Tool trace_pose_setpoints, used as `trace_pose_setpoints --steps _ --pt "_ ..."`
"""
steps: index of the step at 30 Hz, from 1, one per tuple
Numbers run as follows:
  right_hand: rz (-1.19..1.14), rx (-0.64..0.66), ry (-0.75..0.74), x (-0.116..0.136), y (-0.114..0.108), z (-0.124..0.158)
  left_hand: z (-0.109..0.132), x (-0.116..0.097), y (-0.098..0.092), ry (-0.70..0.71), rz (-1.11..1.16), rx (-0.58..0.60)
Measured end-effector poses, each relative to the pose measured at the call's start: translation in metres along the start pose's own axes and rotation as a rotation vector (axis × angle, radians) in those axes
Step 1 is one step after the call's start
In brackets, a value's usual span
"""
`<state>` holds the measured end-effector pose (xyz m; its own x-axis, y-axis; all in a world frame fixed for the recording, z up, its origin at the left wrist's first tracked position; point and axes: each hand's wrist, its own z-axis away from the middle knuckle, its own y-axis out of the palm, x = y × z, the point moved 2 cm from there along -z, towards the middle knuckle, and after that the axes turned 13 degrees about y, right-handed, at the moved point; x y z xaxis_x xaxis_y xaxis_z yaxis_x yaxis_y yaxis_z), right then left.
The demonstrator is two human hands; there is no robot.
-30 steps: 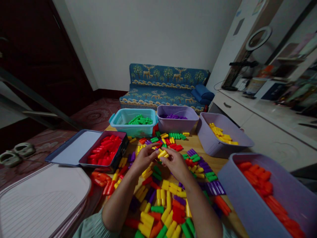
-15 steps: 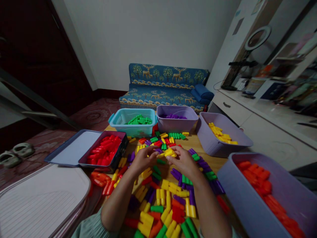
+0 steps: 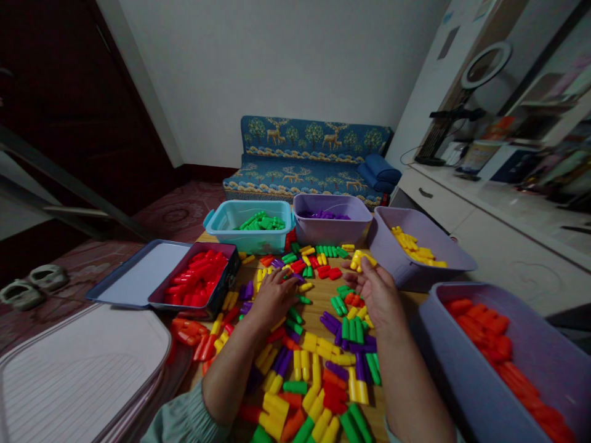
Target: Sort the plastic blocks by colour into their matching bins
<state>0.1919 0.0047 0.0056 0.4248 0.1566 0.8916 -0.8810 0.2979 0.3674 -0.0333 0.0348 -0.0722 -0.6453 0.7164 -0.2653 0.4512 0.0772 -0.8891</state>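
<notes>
My right hand (image 3: 376, 292) grips a yellow plastic building block (image 3: 358, 259) between thumb and fingers, raised above the table's right side near the yellow-block bin. Over the scattered pieces, my left hand (image 3: 276, 296) has its fingers apart, pointing forward and down, with nothing visible in them. A small yellow block (image 3: 305, 287) lies just right of its fingertips. Loose green blocks (image 3: 294, 321) and purple blocks (image 3: 330, 320) lie on the wooden table between my arms, with yellow blocks (image 3: 322, 346) and red blocks (image 3: 334, 399) closer to me.
A turquoise bin (image 3: 249, 242) holds green blocks; a purple bin (image 3: 330, 232) beside it holds purple ones. Rightward stand a yellow-block bin (image 3: 401, 271) and a red-block bin (image 3: 462, 369). An open case (image 3: 233, 271) with red blocks sits left, above a pale folded board (image 3: 78, 369).
My hands have separated. The right has moved right with the yellow block toward the yellow-block bin; the left has let go and lowered over the pieces.
</notes>
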Motion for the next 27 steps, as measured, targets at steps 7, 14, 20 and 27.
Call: trace_pose_setpoints --steps 7,14,20,27 --pt "-0.452 -0.214 -0.023 0.034 -0.018 -0.013 -0.001 -0.002 -0.001 -0.012 0.015 -0.001" --pt "-0.773 -0.304 -0.025 0.075 -0.027 -0.035 -0.001 -0.002 -0.002 -0.028 0.024 0.015" --pt "-0.772 -0.270 0.001 0.081 -0.025 -0.038 0.000 -0.002 -0.001 -0.023 0.024 0.023" --pt "-0.296 -0.176 -0.033 0.048 -0.029 -0.033 0.001 0.000 0.001 -0.024 0.015 0.023"
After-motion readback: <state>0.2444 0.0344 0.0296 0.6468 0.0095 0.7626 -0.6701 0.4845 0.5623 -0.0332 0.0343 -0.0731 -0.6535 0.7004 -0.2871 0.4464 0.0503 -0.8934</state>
